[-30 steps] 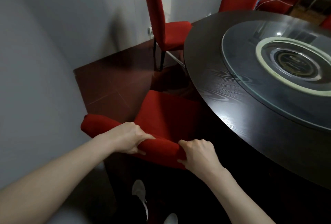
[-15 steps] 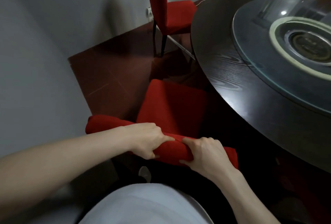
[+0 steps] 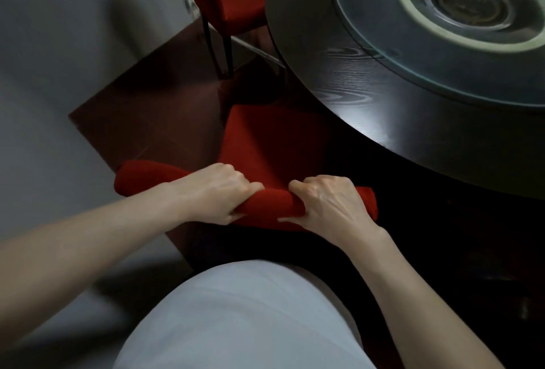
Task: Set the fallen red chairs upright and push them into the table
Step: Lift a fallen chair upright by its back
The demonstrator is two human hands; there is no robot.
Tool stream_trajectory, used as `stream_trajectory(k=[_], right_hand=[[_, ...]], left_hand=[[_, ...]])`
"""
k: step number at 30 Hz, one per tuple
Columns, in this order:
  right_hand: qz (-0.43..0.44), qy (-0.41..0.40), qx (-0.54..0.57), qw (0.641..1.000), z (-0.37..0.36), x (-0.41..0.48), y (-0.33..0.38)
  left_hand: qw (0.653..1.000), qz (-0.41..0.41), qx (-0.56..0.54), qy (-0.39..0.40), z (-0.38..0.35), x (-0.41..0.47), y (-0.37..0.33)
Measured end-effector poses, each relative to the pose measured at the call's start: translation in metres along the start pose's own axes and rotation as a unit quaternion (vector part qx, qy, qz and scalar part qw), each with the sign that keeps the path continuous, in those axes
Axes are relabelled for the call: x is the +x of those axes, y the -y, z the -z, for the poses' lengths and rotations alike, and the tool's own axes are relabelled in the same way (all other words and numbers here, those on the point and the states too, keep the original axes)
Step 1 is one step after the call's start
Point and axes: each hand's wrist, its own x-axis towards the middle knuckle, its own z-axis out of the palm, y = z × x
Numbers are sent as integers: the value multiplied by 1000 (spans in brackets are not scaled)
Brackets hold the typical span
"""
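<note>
red padding on the top rail of the near chair (image 3: 265, 144) is clamped in both your hands. your left hand (image 3: 218, 194) and right hand (image 3: 330, 206) sit close together on it, fingers curled over the far side and thumbs on your side.

over the last second your left hand has slid in along the rail toward the right one. the rail's right end now shows past your right hand, and your white top (image 3: 244, 318) has come into view below. it looks as if you have stepped in behind the chair as it went forward.

the chair stands upright, its seat ahead of and below your grip, the seat's far side in shadow at the rim of the dark round table (image 3: 368, 97). it looks nearly home, needing only a last short push, though you cannot tell from here whether the seat is fully under. another red chair (image 3: 236, 5) stands upright farther round, close to the table.
</note>
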Motion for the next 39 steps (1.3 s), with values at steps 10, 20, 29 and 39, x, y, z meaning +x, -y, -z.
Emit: stream_trajectory(k=[10, 20, 29, 39], right_hand=[[-99, 24, 10, 995, 21, -31, 10], [-172, 15, -31, 984, 27, -74, -1], [-264, 19, -6, 964, 21, -111, -23], [-279, -7, -11, 960, 4, -129, -22]], left_hand=[[996, -81, 3, 44, 24, 19, -4], [990, -120, 17, 69, 33, 63, -33], [965, -258, 48, 1, 23, 120, -51], [953, -295, 70, -5, 8, 134, -60]])
